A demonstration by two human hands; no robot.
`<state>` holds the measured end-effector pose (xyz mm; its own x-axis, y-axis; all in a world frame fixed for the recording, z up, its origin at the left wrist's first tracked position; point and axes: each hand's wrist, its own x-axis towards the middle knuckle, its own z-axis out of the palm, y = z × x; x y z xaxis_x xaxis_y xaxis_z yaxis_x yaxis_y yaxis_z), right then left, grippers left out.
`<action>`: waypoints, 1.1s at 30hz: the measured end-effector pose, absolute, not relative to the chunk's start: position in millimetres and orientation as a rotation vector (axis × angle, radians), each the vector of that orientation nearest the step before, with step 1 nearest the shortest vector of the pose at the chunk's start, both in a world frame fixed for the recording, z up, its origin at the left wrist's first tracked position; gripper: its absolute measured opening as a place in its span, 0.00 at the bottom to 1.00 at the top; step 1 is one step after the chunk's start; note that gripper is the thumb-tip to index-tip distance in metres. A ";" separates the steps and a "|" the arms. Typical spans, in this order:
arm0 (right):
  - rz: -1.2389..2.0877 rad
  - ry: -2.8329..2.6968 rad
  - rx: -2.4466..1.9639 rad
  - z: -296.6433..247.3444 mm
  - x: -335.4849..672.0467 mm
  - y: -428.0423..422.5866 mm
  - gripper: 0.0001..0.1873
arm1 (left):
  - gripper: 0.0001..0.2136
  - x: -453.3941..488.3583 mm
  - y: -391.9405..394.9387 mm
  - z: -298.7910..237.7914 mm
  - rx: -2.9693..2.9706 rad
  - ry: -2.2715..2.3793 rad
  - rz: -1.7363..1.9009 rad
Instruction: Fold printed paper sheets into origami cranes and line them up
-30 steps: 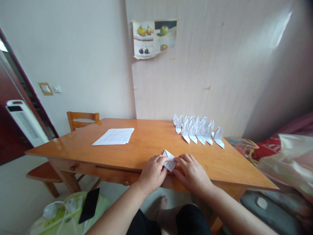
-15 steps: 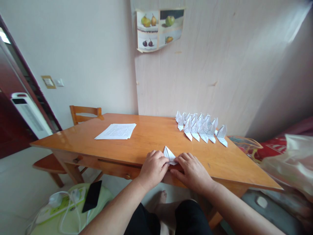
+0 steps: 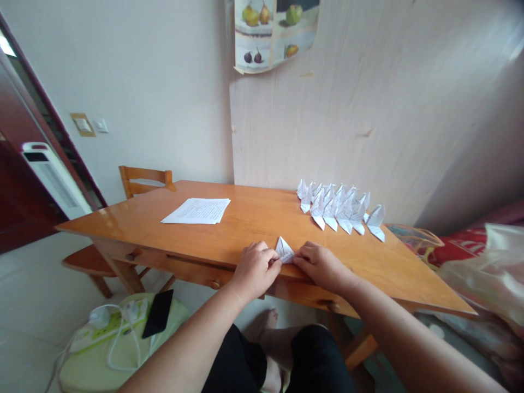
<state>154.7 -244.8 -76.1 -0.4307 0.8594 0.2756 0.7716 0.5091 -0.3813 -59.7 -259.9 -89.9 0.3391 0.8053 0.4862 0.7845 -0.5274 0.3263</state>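
Note:
A small triangular piece of folded paper (image 3: 284, 250) lies at the front edge of the wooden table (image 3: 196, 240), its point facing away from me. My left hand (image 3: 257, 268) pinches its left lower corner, fingers curled. At the opposite corner, my right hand (image 3: 318, 263) presses the paper between thumb and fingers. A printed strip shows along the paper's lower side. Farther back on the right stand several folded paper figures (image 3: 345, 213) in rows, made of printed white sheets.
A stack of printed sheets (image 3: 197, 210) lies on the table's left part. Below it, a pale green stool (image 3: 82, 376) carries a power strip (image 3: 110, 330) and a black phone (image 3: 159, 313). A wooden chair (image 3: 147, 174) stands behind; plastic bags (image 3: 487, 267) are at right.
My right thumb has come up from below the table edge to the paper's right corner. The printed strip at its lower side now shows more. The camera view has tilted slightly down.

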 end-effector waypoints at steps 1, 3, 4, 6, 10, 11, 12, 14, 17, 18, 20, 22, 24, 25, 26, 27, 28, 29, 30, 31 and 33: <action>0.300 -2.313 -1.349 -75.8 154.6 -242.2 0.11 | 0.06 -60.5 -258.7 -88.9 2.540 1.519 0.945; 0.348 -2.294 -1.374 -75.1 153.7 -237.8 0.11 | 0.08 -61.7 -255.9 -87.3 2.538 1.533 0.917; 0.371 -2.283 -1.393 -74.6 153.1 -236.0 0.11 | 0.09 -62.0 -254.5 -86.6 2.539 1.538 0.899; 0.417 -2.263 -1.437 -73.4 152.0 -233.1 0.09 | 0.11 -62.0 -251.7 -85.5 2.535 1.549 0.863; 0.498 -2.242 -1.505 -70.7 151.1 -228.4 0.09 | 0.12 -60.2 -247.4 -84.0 2.506 1.570 0.814; 0.512 -2.243 -1.513 -70.3 151.0 -227.2 0.09 | 0.12 -59.6 -246.5 -83.8 2.505 1.582 0.800; 0.522 -2.244 -1.520 -70.1 151.0 -225.9 0.10 | 0.12 -58.9 -245.8 -83.6 2.508 1.598 0.782; 0.534 -2.247 -1.533 -70.4 150.9 -223.0 0.10 | 0.11 -57.4 -244.6 -83.4 2.518 1.635 0.748; 0.541 -2.256 -1.548 -71.6 150.4 -218.7 0.10 | 0.09 -55.4 -243.9 -83.2 2.527 1.668 0.719; 0.541 -2.261 -1.553 -71.8 150.2 -217.5 0.11 | 0.09 -54.7 -243.9 -83.0 2.526 1.672 0.713; 0.537 -2.271 -1.563 -71.6 149.7 -215.7 0.11 | 0.08 -53.7 -244.0 -82.6 2.523 1.684 0.697; 0.528 -2.282 -1.574 -70.5 149.2 -214.8 0.11 | 0.08 -53.0 -244.0 -81.8 2.516 1.695 0.679; 0.517 -2.295 -1.588 -68.9 148.6 -214.4 0.11 | 0.07 -52.8 -243.6 -80.9 2.509 1.697 0.664; 0.511 -2.302 -1.596 -68.2 148.3 -214.3 0.10 | 0.07 -52.8 -243.3 -80.5 2.506 1.695 0.658; 0.504 -2.309 -1.605 -67.6 147.9 -214.2 0.10 | 0.07 -52.9 -242.8 -80.3 2.503 1.691 0.653; 0.498 -2.317 -1.614 -67.3 147.5 -214.0 0.10 | 0.07 -53.0 -242.3 -80.1 2.500 1.687 0.648; 0.492 -2.325 -1.621 -67.2 147.2 -213.7 0.09 | 0.07 -53.2 -241.7 -80.1 2.495 1.684 0.645; 0.488 -2.333 -1.627 -67.3 146.8 -213.3 0.09 | 0.07 -53.4 -241.0 -80.2 2.490 1.682 0.643; 0.486 -2.342 -1.632 -67.6 146.6 -212.8 0.08 | 0.07 -53.6 -240.2 -80.3 2.483 1.680 0.642; 0.485 -2.350 -1.637 -68.0 146.4 -212.4 0.08 | 0.06 -53.9 -239.4 -80.6 2.474 1.679 0.641; 0.484 -2.363 -1.645 -68.4 146.3 -211.5 0.08 | 0.05 -54.8 -237.6 -80.9 2.453 1.674 0.640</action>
